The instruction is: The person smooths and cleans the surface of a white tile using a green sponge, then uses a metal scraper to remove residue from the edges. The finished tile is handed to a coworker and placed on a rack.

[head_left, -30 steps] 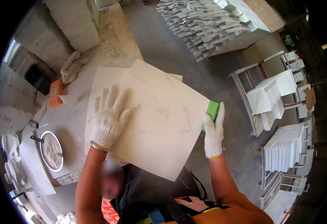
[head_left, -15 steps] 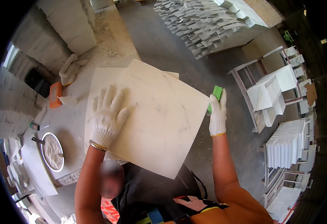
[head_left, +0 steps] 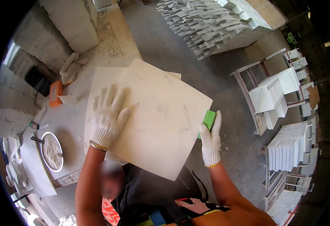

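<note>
At the far left, a round white bowl (head_left: 52, 151) with a pale paste inside sits on the stone workbench (head_left: 74, 113), a dark handle poking over its rim. Up from it, an orange block (head_left: 55, 93) lies near the bench's back edge, and a crumpled white cloth (head_left: 70, 67) rests beside a stack of pale stone blocks (head_left: 69, 22).

The left hand (head_left: 106, 120), in a white knit glove with a gold bangle at the wrist, lies flat and open with fingers spread, palm pressing down on the top white marble tile (head_left: 161, 116). It grips nothing; it just bears on the surface near the tile's left edge. That tile sits turned at an angle on a second tile (head_left: 99, 81) beneath it, whose corners show at the upper left and top. The top tile hangs out past the bench edge toward the person's body and to the right.

At the tile's right edge, the right hand (head_left: 211, 139), also gloved, is closed around a green block (head_left: 208, 120), holding it against the side of the tile.

Further right, on the grey floor (head_left: 217, 75), wooden racks (head_left: 255, 98) hold upright white tiles (head_left: 278, 94), with more bundled tiles (head_left: 287, 150) below. At the top right, a large heap of stacked pale slabs (head_left: 210, 26) fills the background
</note>
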Available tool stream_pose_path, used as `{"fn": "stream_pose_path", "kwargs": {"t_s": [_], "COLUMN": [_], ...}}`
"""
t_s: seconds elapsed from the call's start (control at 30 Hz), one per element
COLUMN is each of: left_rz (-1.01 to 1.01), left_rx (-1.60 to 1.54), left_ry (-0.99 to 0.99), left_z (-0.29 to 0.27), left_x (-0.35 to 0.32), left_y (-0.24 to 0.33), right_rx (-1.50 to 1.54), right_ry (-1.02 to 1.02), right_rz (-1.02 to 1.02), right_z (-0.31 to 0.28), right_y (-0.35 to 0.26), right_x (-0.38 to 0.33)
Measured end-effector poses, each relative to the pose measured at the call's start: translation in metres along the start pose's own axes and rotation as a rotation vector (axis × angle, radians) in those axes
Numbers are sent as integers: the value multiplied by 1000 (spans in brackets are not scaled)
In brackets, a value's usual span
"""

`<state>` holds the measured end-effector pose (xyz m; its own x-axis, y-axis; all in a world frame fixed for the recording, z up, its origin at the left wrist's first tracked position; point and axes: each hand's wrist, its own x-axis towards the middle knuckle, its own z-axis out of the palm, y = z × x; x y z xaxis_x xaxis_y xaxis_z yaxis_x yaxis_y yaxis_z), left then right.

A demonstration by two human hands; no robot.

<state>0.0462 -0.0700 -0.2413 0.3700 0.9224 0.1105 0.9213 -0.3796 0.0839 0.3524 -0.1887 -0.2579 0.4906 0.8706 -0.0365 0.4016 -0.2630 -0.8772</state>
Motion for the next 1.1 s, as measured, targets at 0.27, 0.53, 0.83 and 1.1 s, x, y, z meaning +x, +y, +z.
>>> {"fn": "stream_pose_path", "kwargs": {"t_s": [0.27,0.53,0.83,1.1], "left_rz": [1,-10,13,-2], "left_rx": [-2,-34,-42,-21], "left_ry": [19,8,29,24], "left_z": [1,-4,-2,-1], "left_x": [-1,-1,0,-1], "left_y": [-1,1,2,2], "right_rx": [59,-2,-143,795], "right_ry": [33,4,9,-76], "right_rz": [21,-1,-26,284], "right_z": [-6,-8,-6,-6], "right_y": [1,4,16,9], "right_x": [66,50,17,79]}}
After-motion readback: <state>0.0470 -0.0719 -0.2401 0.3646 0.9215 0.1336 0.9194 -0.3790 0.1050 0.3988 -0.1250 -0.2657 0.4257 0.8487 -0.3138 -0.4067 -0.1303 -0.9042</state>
